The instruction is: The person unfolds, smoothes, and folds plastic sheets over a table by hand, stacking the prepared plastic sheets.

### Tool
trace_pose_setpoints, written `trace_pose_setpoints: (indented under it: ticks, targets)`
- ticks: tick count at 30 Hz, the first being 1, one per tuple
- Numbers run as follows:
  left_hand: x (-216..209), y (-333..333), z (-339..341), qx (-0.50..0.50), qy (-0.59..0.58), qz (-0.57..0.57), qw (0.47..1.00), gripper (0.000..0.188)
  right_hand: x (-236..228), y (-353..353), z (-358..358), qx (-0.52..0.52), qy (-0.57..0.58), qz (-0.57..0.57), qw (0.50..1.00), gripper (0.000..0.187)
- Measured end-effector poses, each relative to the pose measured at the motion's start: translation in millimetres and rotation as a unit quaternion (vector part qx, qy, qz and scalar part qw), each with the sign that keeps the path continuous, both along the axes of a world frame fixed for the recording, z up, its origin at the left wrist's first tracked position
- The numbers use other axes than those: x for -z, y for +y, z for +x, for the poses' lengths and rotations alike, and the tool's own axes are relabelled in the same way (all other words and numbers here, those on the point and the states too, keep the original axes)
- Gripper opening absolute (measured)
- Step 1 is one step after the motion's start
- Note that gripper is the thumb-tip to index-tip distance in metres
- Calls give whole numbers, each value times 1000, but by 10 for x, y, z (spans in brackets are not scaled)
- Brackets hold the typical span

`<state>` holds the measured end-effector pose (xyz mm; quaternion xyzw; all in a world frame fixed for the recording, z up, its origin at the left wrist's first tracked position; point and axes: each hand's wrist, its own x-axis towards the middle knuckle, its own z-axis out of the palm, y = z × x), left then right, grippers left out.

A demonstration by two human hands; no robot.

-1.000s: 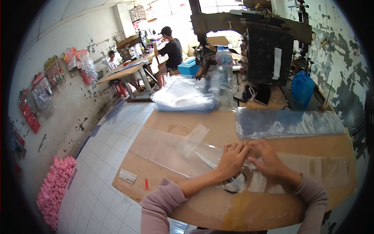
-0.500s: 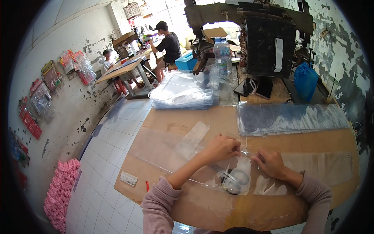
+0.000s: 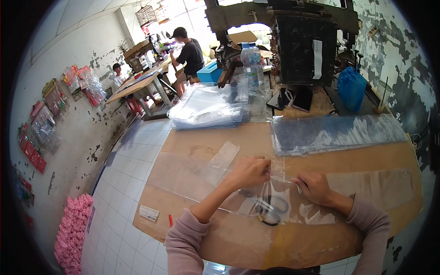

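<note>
My left hand [image 3: 253, 171] is closed, gripping an edge of a clear plastic sheet [image 3: 280, 182] over the middle of the table. A short way to the right, my right hand [image 3: 313, 187] pinches the same sheet between thumb and fingers. A short stretch of its edge runs between both hands. Dark-handled scissors [image 3: 271, 211] lie just below, seen partly through the plastic. Long clear plastic strips [image 3: 376, 189] lie flat on the brown tabletop [image 3: 220, 245] to the right, and another clear sheet [image 3: 183, 172] lies under my left forearm.
Beyond my hands lie a stack of clear sheets [image 3: 206, 112] and a bluish plastic pile [image 3: 339, 133]. A black machine [image 3: 306, 50], bottles [image 3: 252, 64], phones [image 3: 302, 98] and a blue bag [image 3: 351, 89] stand behind. A red marker [image 3: 170, 220] sits left. Two people work farther off.
The view has shifted slightly. My hands have moved a little apart, and the plastic between them is now stretched more sideways. The scissors show more plainly beneath it.
</note>
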<state>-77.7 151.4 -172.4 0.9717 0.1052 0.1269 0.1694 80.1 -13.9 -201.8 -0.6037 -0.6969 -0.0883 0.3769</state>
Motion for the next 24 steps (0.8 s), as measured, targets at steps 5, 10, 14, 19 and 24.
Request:
trace_pose_setpoints:
  ticks: [5, 10, 14, 19, 24]
  targets:
    - [166, -112, 91, -41, -122, 65, 990, 18, -107, -35, -60, -18, -26, 18, 999, 19]
    - [103, -224, 82, -90, -163, 101, 977, 18, -228, -94, -128, -53, -80, 26, 995, 16]
    - [58, -212, 141, -130, -154, 5, 979, 21, -347, -170, -315, -80, -87, 25, 993, 13]
    - [181, 11, 163, -43, -186, 114, 975, 27, -392, -271, -615, -94, -100, 8, 990, 10]
    - [139, 85, 136, 93, -195, 38, 976, 24, -430, -300, -865, -62, -87, -17, 994, 6]
